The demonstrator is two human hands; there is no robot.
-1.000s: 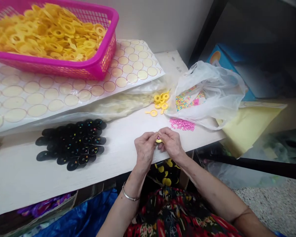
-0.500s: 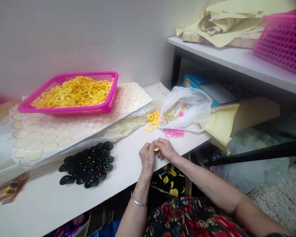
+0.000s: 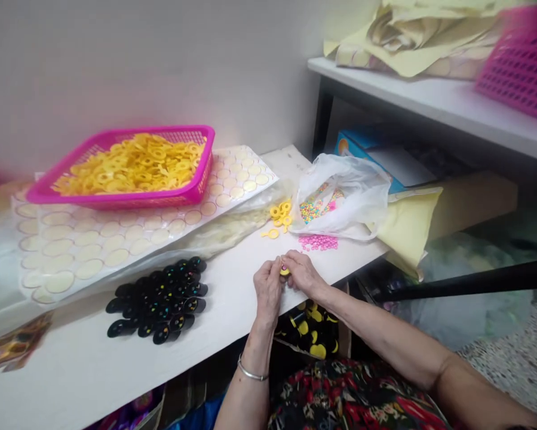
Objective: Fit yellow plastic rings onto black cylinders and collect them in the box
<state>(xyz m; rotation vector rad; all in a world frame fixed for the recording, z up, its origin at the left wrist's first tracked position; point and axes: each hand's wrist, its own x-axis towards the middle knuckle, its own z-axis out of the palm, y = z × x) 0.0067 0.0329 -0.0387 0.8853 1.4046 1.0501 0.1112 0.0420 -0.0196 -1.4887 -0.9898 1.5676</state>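
Note:
Both my hands meet over the front edge of the white table point(image 3: 232, 280), fingers pinched round a small yellow ring-shaped piece point(image 3: 285, 271) with a pink dot at its middle. My left hand point(image 3: 268, 286) grips it from the left and my right hand point(image 3: 301, 273) from the right; the fingers hide much of it. Just beyond lie small pink beads point(image 3: 318, 242) and several loose yellow ring pieces with short handles point(image 3: 281, 215). Black rounded pieces with coloured dots point(image 3: 160, 301) stand grouped to the left. Below the table edge, a box holds black-and-yellow pieces point(image 3: 310, 328).
A pink basket point(image 3: 192, 194) full of yellow ring pieces sits on sheets printed with circles point(image 3: 84, 254). A clear plastic bag point(image 3: 362, 203) holds multicoloured beads. At the right are a raised shelf point(image 3: 398, 95), another pink basket point(image 3: 519, 71) and a blue box point(image 3: 384, 156).
The view has shifted slightly. My hands stay together on the yellow piece, and a pink dot now shows more clearly at its middle.

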